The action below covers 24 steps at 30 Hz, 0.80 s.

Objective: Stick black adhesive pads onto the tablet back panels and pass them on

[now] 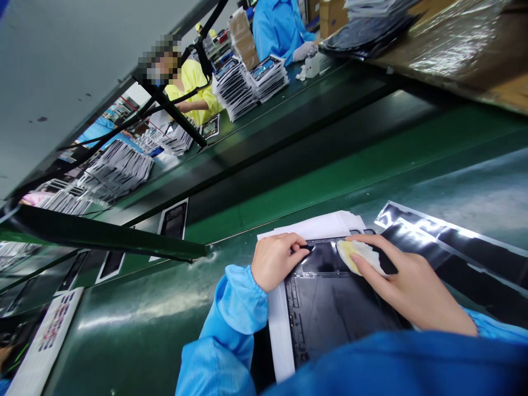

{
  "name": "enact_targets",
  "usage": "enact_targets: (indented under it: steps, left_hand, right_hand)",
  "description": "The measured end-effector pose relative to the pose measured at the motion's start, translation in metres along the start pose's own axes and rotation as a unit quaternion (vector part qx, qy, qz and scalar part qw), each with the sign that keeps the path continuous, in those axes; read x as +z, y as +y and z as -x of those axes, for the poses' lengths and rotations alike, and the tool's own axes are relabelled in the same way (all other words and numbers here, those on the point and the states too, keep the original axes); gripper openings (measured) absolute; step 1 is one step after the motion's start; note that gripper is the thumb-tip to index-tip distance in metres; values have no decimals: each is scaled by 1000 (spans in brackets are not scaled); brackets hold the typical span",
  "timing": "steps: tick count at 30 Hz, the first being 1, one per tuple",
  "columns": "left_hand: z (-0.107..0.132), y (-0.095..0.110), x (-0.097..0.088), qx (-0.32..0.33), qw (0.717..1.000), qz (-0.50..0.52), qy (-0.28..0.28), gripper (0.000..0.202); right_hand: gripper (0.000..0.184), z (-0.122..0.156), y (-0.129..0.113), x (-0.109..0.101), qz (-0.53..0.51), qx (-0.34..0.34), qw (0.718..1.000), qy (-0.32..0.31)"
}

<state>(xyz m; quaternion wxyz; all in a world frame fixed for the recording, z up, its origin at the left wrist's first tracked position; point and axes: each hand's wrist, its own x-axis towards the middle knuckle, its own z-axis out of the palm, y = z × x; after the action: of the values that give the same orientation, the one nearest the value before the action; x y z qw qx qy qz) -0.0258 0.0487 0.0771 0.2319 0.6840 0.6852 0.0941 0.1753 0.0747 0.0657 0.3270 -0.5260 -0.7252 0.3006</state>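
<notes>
A black tablet housing (338, 311) lies in front of me, with a glossy strip across its far end and small cut-outs down its left side. White paper sheets (317, 224) lie beneath it. My left hand (277, 259) is closed at the housing's far left corner, thumb and curled fingers gripping the edge. Between the thumb and fingers of my right hand (412, 283) is a crumpled white-and-yellow wiping cloth (358, 256), touching the right part of the glossy strip. My blue sleeve and clothing cover the housing's near end.
Black sheets with white borders (466, 247) lie to the right. A dark green metal bar (124, 234) slants in from the left. Beyond the green bench, more panels (175, 220) lie on a lower strip. Co-workers in yellow (198, 82) and blue (274, 27) work behind stacked panels (235, 88).
</notes>
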Motion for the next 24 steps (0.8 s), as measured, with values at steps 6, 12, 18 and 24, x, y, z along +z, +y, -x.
enact_targets:
  steps: [6,12,18,24]
  left_hand:
    - [10,2,2,35,984,-168,52,22]
    - [30,-12,12,213,941,-257,55,33]
    - [48,-15,11,221,936,-269,47,42]
    - [63,-16,9,229,939,-251,52,45]
  right_hand:
    - [26,0,0,0,2,18,1000,-6]
    - [28,1,0,1,3,28,1000,-8]
    - [29,1,-1,-1,27,9,1000,2]
    - [24,-3,-9,3,95,-52,994,2]
